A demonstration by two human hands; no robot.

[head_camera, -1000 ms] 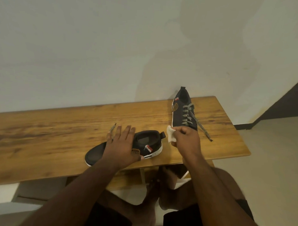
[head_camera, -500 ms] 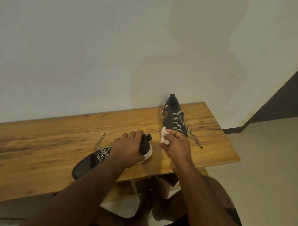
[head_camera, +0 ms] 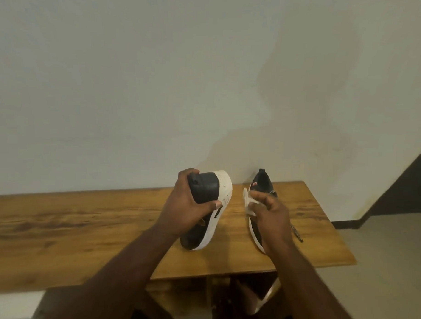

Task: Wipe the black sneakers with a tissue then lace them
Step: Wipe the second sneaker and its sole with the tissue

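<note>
The left hand (head_camera: 184, 206) had its grip wrapped around the heel of one black sneaker (head_camera: 206, 211), lifted above the counter (head_camera: 83, 224). The right hand (head_camera: 272, 214) pinched a tissue (head_camera: 248, 203) just beside it, over the second sneaker (head_camera: 263, 185) lying by the wall.

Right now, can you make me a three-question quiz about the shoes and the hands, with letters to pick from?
1. Where is the second sneaker?
A. on the wooden table
B. on the floor
C. on a shelf

2. What colour is the lifted sneaker's sole?
A. red
B. white
C. green

3. What is the right hand doing?
A. lying flat
B. holding a tissue
C. pulling a lace

Answers: 1 A, it lies on the tabletop near the wall. 2 B, the sole faces the camera in the left hand. 3 B, the fingers pinch white tissue.
</note>
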